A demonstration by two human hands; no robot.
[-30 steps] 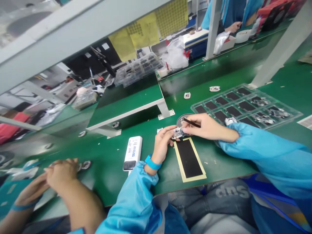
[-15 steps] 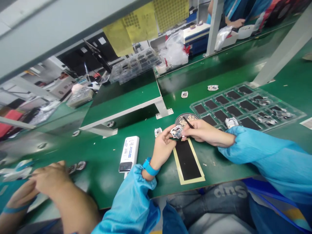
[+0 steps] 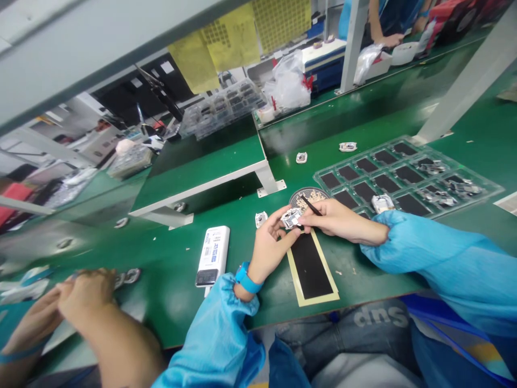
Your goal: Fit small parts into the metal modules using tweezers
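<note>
My left hand (image 3: 272,242), with a blue wristband, holds a small metal-and-white electronic module (image 3: 291,218) between its fingers. My right hand (image 3: 339,221) comes in from the right, its fingertips beside the module. Those fingers pinch a thin black tool (image 3: 312,206), whose tip points over a round perforated metal disc (image 3: 309,196). Below my hands lies a black mat edged in yellow tape (image 3: 310,267). A white handheld device (image 3: 212,256) lies left of my left hand, and a loose module (image 3: 261,219) sits close to its fingers.
A clear tray with dark pockets (image 3: 404,178) holds several modules at right. Another person's hands (image 3: 84,293) work at lower left. A co-worker's hand (image 3: 388,39) shows far back. Pale steel bench supports (image 3: 266,178) and a clear parts box (image 3: 222,108) stand beyond.
The thin black tool has turned steeper in my right fingers, and the module has tilted slightly in my left hand. The whole view has shifted a little as my head moved.
</note>
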